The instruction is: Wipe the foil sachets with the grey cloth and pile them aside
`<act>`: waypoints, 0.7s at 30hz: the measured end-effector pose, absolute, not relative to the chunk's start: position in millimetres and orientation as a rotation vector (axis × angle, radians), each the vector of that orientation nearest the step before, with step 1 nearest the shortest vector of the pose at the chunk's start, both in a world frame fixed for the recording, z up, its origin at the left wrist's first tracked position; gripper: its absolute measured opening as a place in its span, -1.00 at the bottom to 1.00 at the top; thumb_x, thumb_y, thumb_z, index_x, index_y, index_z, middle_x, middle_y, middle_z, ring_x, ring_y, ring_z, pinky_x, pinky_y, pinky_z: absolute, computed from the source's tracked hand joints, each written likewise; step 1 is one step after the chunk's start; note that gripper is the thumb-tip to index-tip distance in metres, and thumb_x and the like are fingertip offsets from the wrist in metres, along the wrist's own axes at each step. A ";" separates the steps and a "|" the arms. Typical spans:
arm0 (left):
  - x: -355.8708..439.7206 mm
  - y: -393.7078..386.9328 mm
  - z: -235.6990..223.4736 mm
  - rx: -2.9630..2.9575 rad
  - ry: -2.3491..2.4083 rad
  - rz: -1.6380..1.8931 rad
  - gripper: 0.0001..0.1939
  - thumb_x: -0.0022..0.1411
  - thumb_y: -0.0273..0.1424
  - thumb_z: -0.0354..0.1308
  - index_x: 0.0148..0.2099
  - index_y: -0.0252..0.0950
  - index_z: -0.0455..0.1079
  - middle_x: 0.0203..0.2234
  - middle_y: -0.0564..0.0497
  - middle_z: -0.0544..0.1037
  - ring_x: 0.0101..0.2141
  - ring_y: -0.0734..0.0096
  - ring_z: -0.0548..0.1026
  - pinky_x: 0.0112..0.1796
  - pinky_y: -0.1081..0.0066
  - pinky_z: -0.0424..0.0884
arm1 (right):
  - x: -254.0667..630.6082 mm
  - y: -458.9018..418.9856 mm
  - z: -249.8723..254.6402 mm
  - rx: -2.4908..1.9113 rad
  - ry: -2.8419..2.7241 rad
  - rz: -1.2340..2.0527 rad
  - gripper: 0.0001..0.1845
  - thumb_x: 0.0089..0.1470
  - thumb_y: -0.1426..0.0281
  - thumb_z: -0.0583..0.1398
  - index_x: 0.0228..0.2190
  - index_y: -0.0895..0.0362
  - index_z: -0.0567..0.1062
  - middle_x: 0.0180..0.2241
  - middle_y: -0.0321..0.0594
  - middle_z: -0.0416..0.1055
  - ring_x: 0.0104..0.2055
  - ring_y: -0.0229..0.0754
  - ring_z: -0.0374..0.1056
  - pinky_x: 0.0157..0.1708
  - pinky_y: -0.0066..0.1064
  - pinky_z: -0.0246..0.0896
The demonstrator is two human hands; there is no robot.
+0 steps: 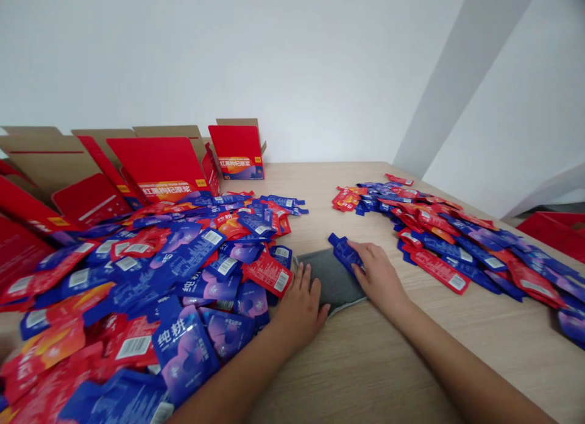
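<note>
A grey cloth (329,276) lies flat on the wooden table in front of me. My left hand (299,299) rests on its left edge, palm down with the fingers stretched out. In my right hand (377,276) is a blue spouted pouch (343,251), gripped near its lower end over the cloth's right part, with its spout pointing away to the upper left. Beside my left hand, a red pouch (269,273) with a barcode lies at the border of a large heap of red and blue pouches (183,262).
Open red cartons (158,171) stand behind the heap at the left, and another red carton (236,150) stands farther back near the wall. A long row of red and blue pouches (439,229) runs along the table's right side. Something red (555,232) shows beyond the right edge.
</note>
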State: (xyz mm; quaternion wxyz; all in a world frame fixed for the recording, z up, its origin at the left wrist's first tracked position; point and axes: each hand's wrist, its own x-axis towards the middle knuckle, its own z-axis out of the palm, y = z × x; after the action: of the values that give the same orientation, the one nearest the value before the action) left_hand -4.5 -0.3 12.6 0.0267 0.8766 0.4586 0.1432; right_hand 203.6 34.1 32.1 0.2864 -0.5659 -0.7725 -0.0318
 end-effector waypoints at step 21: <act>-2.4 1.6 4.6 2.710 1.420 0.505 -0.53 0.22 -0.27 0.07 0.08 -0.47 0.22 0.19 -0.43 0.14 0.23 -0.13 -0.02 0.09 -0.08 0.14 | 183.7 51.8 9.4 -1.623 -2.406 -0.272 -0.54 0.11 0.52 -0.03 0.01 0.21 0.43 0.09 0.06 0.31 0.02 0.11 0.25 -0.08 -0.04 0.25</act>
State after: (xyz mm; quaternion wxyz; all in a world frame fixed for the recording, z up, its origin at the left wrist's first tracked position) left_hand -2.4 1.6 4.6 0.0205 0.8737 0.4580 0.1629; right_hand 183.7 51.8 9.4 0.1129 -0.5531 -0.8202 -0.0929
